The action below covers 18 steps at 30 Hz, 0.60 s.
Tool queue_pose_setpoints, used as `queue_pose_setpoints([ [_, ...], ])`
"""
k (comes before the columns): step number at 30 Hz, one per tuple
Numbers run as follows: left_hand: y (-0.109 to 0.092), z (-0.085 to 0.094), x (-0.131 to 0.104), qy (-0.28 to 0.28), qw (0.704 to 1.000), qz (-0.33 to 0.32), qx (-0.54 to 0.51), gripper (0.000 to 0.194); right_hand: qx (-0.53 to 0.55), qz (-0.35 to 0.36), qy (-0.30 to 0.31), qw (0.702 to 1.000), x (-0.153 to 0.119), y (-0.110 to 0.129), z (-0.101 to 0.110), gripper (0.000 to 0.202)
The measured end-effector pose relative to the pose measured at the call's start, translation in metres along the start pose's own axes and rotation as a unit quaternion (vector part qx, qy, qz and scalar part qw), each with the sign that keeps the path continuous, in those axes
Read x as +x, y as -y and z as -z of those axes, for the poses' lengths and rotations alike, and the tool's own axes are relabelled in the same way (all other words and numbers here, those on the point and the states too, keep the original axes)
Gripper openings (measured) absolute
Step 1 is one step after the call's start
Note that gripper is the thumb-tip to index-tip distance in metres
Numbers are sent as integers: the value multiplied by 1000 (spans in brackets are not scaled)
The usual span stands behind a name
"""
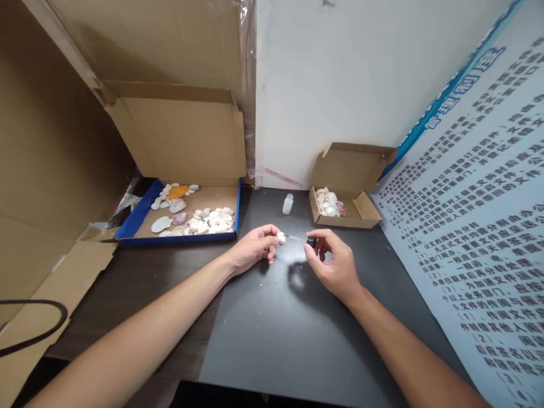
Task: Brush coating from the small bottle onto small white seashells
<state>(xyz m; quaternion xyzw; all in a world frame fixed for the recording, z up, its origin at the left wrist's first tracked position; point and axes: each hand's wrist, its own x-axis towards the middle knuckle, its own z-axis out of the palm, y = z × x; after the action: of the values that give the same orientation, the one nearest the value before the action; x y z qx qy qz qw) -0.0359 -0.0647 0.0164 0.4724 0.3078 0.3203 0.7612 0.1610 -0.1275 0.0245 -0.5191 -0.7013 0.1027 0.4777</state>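
Between the thumb and fingers of my left hand (255, 248) is a small white ribbed seashell (281, 238). My right hand (334, 263) pinches the black cap of a small brush (311, 242). From the cap a thin clear stem runs left, and its dark tip is at or very close to the shell; whether they touch I cannot tell. Just beyond my hands a small whitish bottle (288, 204) stands upright with no cap on it.
A blue-edged cardboard box (123, 229) at the left holds piles of shells (208, 221) and an orange shell (177, 192). A smaller open box (361, 218) at the back right holds more shells. Printed board (476, 187) walls the right; a dark mat (255, 351) covers the table.
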Motion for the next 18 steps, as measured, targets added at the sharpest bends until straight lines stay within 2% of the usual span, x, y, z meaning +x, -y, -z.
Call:
queue_pose_setpoints([
  [3, 0, 1, 0, 3, 1000, 3, -5, 26, 4, 5, -10, 1000, 0, -1, 0, 13],
  [7, -1, 2, 0, 9, 1000, 3, -14, 26, 16, 7, 20, 1000, 0, -2, 0, 13],
  [11, -1, 2, 0, 11, 1000, 5, -18, 25, -3, -14, -7, 1000, 0, -2, 0, 12],
  [15, -1, 2, -1, 13, 1000, 2, -16, 26, 19, 11, 17, 1000, -1, -2, 0, 12],
  [18, 0, 2, -1, 13, 1000, 3, -15, 26, -11, -12, 4, 1000, 0, -2, 0, 12],
])
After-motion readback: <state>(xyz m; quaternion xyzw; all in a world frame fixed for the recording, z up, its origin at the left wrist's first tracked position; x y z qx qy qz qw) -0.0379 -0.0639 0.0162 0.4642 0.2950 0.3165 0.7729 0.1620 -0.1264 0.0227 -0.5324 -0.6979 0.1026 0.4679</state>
